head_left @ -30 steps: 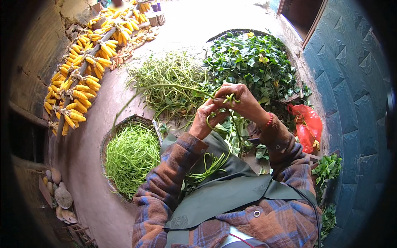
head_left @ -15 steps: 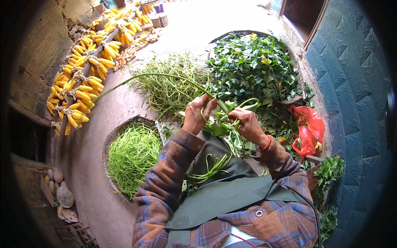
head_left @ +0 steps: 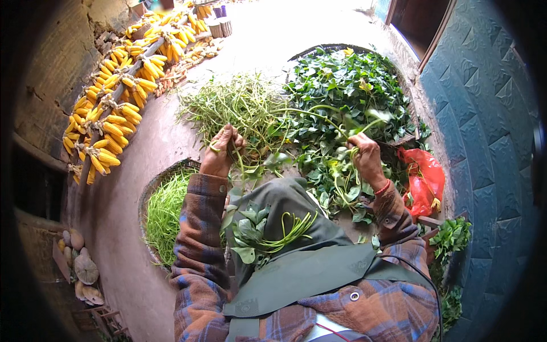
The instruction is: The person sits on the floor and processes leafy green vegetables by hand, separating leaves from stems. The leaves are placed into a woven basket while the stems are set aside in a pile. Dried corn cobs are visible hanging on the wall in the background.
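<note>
My left hand [head_left: 221, 153] is raised over the near side of a heap of long pale-green stems [head_left: 239, 105], its fingers closed on a leafy green stem [head_left: 238, 162]. Off to the right, my right hand [head_left: 367, 157] is closed around a green vine [head_left: 325, 117]; one end arcs leftward, and a motion-blurred leaf stands above the fist. Across the dark green apron [head_left: 273, 199] on my lap lie a small bundle of thin green stems [head_left: 292, 232] and some loose leaves [head_left: 250, 225]. My left sleeve partly covers a round basket of thin, bright green stems [head_left: 165, 214].
A large leafy green heap [head_left: 347, 91] fills a dark-rimmed basket ahead to the right. Near the blue wall [head_left: 484, 165] lies a red plastic bag [head_left: 424, 179]. Bundled yellow corn cobs [head_left: 114, 122] hang from a pole at left; several gourds [head_left: 85, 268] sit below.
My hands have moved apart, left hand leftward and right hand to the right, each with greenery. The long vine that arched far left now extends from my right hand. More leaves lie on the apron.
</note>
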